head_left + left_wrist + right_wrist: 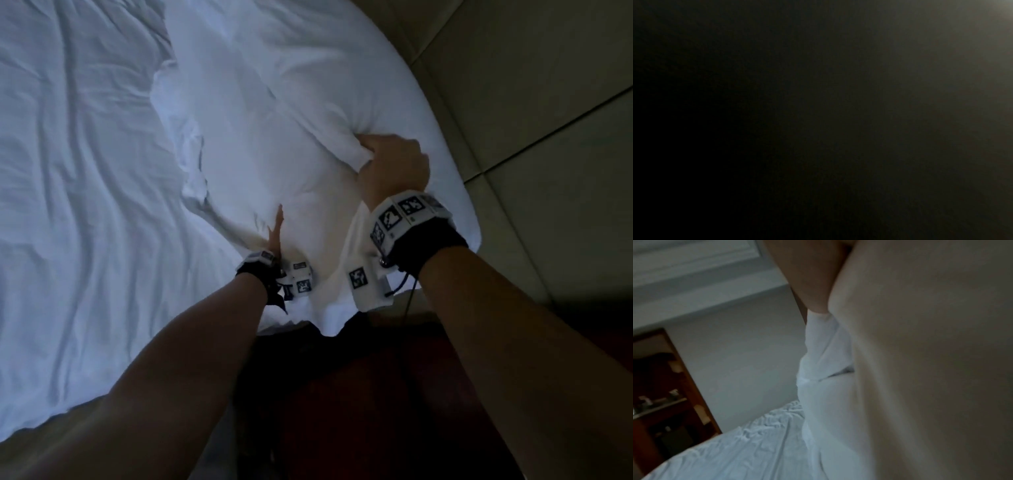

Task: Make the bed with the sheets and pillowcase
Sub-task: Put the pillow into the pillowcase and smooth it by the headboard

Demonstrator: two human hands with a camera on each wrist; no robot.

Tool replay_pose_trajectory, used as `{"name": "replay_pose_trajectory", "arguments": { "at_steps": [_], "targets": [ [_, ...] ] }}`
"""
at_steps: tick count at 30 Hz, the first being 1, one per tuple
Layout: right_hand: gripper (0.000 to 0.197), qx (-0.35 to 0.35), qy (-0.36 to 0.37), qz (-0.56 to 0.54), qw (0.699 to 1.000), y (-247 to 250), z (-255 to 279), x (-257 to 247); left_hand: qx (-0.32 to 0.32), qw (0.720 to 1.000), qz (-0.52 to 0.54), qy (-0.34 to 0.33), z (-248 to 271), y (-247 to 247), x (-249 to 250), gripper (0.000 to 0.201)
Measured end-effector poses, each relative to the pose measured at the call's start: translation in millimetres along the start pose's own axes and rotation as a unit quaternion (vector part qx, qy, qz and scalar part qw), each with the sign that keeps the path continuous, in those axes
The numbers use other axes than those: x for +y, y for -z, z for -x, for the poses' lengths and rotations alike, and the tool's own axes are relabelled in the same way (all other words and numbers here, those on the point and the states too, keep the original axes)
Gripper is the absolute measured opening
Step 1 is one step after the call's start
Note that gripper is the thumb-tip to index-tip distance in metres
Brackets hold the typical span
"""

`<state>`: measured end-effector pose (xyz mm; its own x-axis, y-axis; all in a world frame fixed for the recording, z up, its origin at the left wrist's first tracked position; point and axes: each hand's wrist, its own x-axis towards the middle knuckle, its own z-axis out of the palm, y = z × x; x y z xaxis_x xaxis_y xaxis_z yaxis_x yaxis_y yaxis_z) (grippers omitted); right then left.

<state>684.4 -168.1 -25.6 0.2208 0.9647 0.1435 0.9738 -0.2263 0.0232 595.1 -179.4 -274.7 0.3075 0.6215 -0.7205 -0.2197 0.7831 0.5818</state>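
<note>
A white pillow [274, 137] in its pillowcase lies on the wrinkled white sheet [85, 171] at the bed's near corner. My right hand [373, 152] grips a bunched fold of the pillowcase on the pillow's right side. In the right wrist view the same hand [807, 280] pinches the bunched pillowcase [824, 345]. My left hand [275, 233] is pushed into the fabric at the pillow's near end. Only its upper edge shows and its fingers are hidden. The left wrist view is dark.
A padded beige headboard [531, 85] runs along the right of the bed. Dark red floor [359, 394] lies below the mattress corner between my arms. Across the bed sheet [735, 451] stands a dark wooden shelf unit [663, 394] against a pale wall.
</note>
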Motion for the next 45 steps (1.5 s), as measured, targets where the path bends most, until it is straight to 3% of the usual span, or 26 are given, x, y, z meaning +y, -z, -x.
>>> {"name": "replay_pose_trajectory", "arguments": {
  "at_steps": [3, 5, 6, 9, 12, 15, 18, 22, 28, 32, 35, 37, 39, 41, 45],
  "targets": [
    [0.042, 0.009, 0.039, -0.002, 0.999, 13.5, -2.9, -5.5, -0.062, 0.997, 0.042, -0.009, -11.9, -37.3, -4.8, 0.105],
    [0.050, -0.022, 0.062, -0.008, 0.998, 1.0, 5.2, -5.7, -0.082, 0.993, 0.084, -0.030, -35.2, -39.0, -9.4, 0.114],
    [0.053, -0.036, 0.065, -0.015, 0.997, -7.8, 8.6, -3.6, -0.081, 0.991, 0.100, -0.036, -40.0, -32.6, -9.8, 0.109],
    [0.053, -0.093, 0.057, -0.063, 0.992, -29.0, 13.0, 1.5, -0.044, 0.993, 0.106, -0.037, -24.5, -2.1, -2.1, 0.082],
    [0.065, -0.162, 0.068, -0.050, 0.983, -40.9, 13.7, -1.0, -0.008, 0.996, 0.094, -0.004, -26.0, 27.1, -0.2, 0.108],
    [0.082, -0.224, 0.055, -0.037, 0.972, -39.6, 8.3, -7.6, 0.112, 0.992, 0.048, -0.008, -8.9, 42.0, 30.5, 0.120],
    [0.095, -0.227, 0.043, -0.037, 0.972, -33.4, -7.3, -17.2, 0.151, 0.987, -0.006, -0.047, 12.2, 56.4, 80.4, 0.120],
    [0.103, -0.208, 0.031, -0.005, 0.978, -36.4, -47.7, -40.5, 0.164, 0.981, -0.064, -0.079, -6.7, 86.0, 141.8, 0.110],
    [0.108, -0.186, 0.023, 0.040, 0.981, -45.6, -120.8, -82.8, 0.148, 0.978, -0.131, -0.060, -62.0, 121.9, 191.9, 0.128],
    [0.095, -0.162, 0.008, 0.063, 0.985, -61.1, -160.4, -104.6, 0.158, 0.974, -0.161, -0.034, -122.2, 146.7, 191.0, 0.133],
    [0.053, -0.091, 0.036, 0.083, 0.992, -79.6, -171.4, -113.3, 0.129, 0.984, -0.122, -0.015, -161.6, 149.0, 189.9, 0.135],
    [0.035, -0.043, 0.047, 0.064, 0.996, -82.8, -174.1, -114.4, 0.103, 0.992, -0.070, -0.021, -192.6, 140.2, 188.7, 0.140],
    [0.031, 0.021, 0.060, 0.046, 0.997, -78.0, -175.2, -115.6, 0.069, 0.996, -0.042, -0.039, -213.3, 119.8, 195.4, 0.141],
    [0.031, 0.086, 0.074, 0.029, 0.993, -64.8, -175.8, -118.7, 0.017, 0.996, -0.050, -0.069, -228.9, 93.2, 206.7, 0.129],
    [0.031, 0.080, 0.076, 0.042, 0.993, -50.4, -180.2, -117.2, -0.061, 0.990, -0.042, -0.117, -237.4, 51.3, 225.0, 0.105]
  ]
}}
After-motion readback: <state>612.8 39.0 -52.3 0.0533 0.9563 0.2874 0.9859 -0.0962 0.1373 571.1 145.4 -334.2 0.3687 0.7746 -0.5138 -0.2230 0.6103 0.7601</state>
